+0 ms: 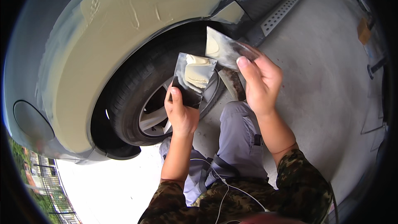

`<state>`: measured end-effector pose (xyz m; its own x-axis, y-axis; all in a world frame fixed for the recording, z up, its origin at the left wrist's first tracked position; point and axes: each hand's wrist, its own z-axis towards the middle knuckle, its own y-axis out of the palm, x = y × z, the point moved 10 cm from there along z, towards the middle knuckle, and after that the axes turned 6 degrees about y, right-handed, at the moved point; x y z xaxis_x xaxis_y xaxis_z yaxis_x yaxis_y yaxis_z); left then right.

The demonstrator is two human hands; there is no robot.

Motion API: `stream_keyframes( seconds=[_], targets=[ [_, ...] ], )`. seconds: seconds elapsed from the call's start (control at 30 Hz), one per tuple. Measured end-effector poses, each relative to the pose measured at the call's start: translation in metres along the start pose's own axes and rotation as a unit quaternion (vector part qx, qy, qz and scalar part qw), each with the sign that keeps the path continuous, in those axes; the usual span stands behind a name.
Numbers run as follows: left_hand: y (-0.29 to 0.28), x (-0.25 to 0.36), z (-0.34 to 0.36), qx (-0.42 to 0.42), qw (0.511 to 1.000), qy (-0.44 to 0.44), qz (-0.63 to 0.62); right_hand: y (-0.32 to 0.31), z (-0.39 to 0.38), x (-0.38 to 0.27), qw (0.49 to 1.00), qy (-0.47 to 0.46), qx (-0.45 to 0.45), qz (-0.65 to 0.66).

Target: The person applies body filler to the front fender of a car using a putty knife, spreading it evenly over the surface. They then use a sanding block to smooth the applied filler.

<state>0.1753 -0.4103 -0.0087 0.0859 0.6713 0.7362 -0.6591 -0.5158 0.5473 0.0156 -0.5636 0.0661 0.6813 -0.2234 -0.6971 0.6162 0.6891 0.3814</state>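
My left hand [180,114] is closed around the dark lower end of a flat putty spreader [181,68], which has a thick smear of cream-coloured filler [197,71] on its face. In my right hand [264,81] a second flat spreader [227,50] is pinched between thumb and fingers. Pale filler coats its far left end. The two spreaders are close together in front of the wheel; whether their edges touch I cannot tell. Beyond them, the car's rear fender [120,12] carries a broad cream layer of filler with ridges and streaks.
The tyre [130,95] and spoked rim stand just beyond my left hand. A perforated side step [286,10] runs along the car at upper right. Grey concrete floor [319,79] spreads to the right, with a cardboard box [364,31] at the far right. A white cable [226,182] hangs across my lap.
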Motion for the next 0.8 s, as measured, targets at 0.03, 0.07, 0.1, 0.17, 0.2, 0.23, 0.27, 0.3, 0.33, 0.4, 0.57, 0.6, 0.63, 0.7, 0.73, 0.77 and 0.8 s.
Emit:
stream_keyframes(
  seconds=[0.03,0.07,0.1,0.17,0.2,0.23,0.27,0.3,0.33,0.4,0.57,0.6,0.63,0.7,0.73,0.77,0.8],
  targets=[
    [-0.001,0.003,-0.001,0.005,1.000,0.007,0.021,0.001,-0.002,-0.013,0.996,-0.026,-0.006,-0.082],
    [-0.001,0.006,-0.001,0.008,0.999,0.015,0.038,0.004,-0.005,-0.021,0.986,-0.048,-0.009,-0.160],
    [-0.003,0.009,-0.002,0.013,0.998,0.022,0.054,0.010,-0.008,-0.025,0.982,-0.064,-0.012,-0.176],
    [-0.005,0.014,-0.002,0.021,0.996,0.035,0.080,0.016,-0.013,-0.029,0.975,-0.090,-0.010,-0.204],
    [-0.005,0.015,-0.003,0.023,0.995,0.041,0.092,0.024,-0.014,-0.026,0.965,-0.100,-0.031,-0.242],
    [-0.005,0.017,-0.004,0.023,0.990,0.052,0.131,0.031,-0.015,-0.022,0.963,-0.116,-0.040,-0.241],
    [-0.004,0.020,-0.004,0.021,0.983,0.065,0.168,0.041,-0.018,-0.019,0.953,-0.141,-0.061,-0.259],
    [-0.002,0.023,-0.004,0.018,0.975,0.079,0.205,0.050,-0.021,-0.014,0.943,-0.158,-0.081,-0.282],
    [0.002,0.025,-0.004,0.009,0.974,0.098,0.202,0.056,-0.025,-0.011,0.939,-0.171,-0.082,-0.287],
    [0.005,0.030,0.000,0.010,0.973,0.106,0.203,0.062,-0.031,-0.006,0.940,-0.181,-0.075,-0.280],
    [0.003,0.067,0.008,0.034,0.944,0.164,0.286,0.049,-0.024,0.010,0.970,-0.097,-0.096,-0.201],
    [-0.003,0.074,0.010,0.055,0.944,0.174,0.273,0.038,-0.016,0.009,0.973,-0.099,-0.056,-0.203],
    [-0.005,0.080,0.008,0.055,0.944,0.193,0.260,0.026,-0.006,0.008,0.975,-0.107,-0.011,-0.196],
    [-0.010,0.081,0.004,0.044,0.962,0.181,0.201,0.008,0.019,0.005,0.959,-0.166,0.068,-0.220],
    [-0.012,0.082,0.000,0.036,0.963,0.175,0.200,0.004,0.032,0.005,0.942,-0.201,0.096,-0.250],
    [-0.016,0.080,-0.005,0.044,0.963,0.164,0.207,0.002,0.044,0.006,0.930,-0.237,0.113,-0.259],
    [-0.021,0.079,-0.010,0.053,0.963,0.156,0.213,0.001,0.056,0.010,0.920,-0.258,0.133,-0.262]
  ],
)
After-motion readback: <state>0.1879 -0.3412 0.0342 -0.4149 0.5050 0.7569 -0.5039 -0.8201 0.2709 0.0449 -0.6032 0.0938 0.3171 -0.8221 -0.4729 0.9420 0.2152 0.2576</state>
